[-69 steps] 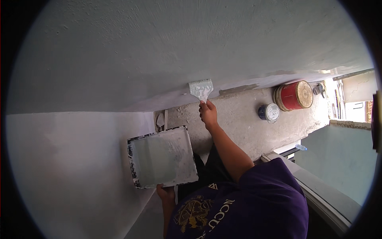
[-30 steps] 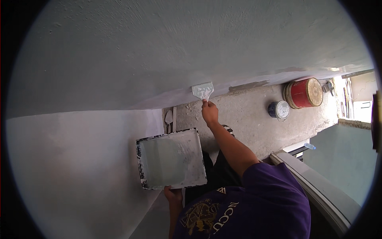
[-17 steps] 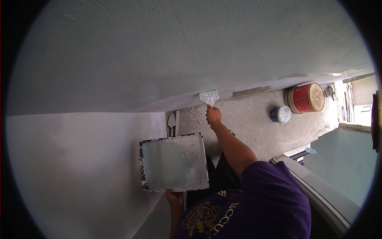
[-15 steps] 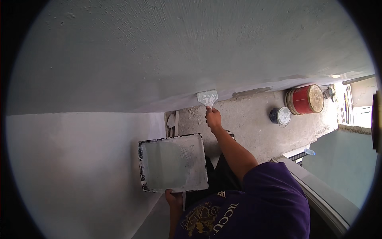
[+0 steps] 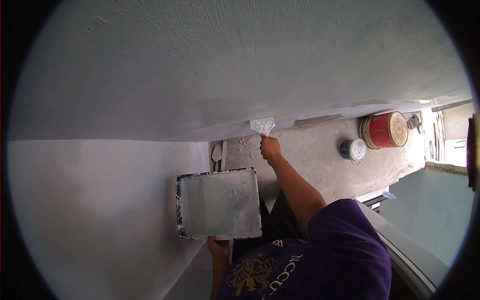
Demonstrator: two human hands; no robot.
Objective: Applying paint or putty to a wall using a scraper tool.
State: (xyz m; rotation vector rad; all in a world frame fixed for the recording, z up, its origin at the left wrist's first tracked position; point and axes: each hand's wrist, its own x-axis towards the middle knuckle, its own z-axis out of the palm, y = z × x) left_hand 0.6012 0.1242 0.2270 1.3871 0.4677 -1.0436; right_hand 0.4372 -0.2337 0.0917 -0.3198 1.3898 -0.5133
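Note:
My right hand [image 5: 270,148] is closed around the handle of a wide, flat paintbrush [image 5: 262,126] smeared with pale paint. The brush's far edge meets the lower part of the grey wall [image 5: 210,65] in front of me. At the near left, my left hand [image 5: 218,247] grips the near edge of a square paint tray [image 5: 257,200]. The tray is held level, its black rim spattered white and pale grey-green paint spread over its inside. My left fingers are mostly hidden under the tray, with the thumb on the rim.
A trowel [image 5: 216,154] lies on the concrete floor [image 5: 320,155] in the corner by the white side wall [image 5: 100,200]. To the right stand a small dark paint pot [image 5: 356,149] and a red bucket [image 5: 387,131]. A plastic bottle [image 5: 389,195] rests near the ledge.
The whole view has shifted slightly. The paintbrush stays at nearly the same spot low on the wall, its blade tilted a little differently. Both hands keep their holds.

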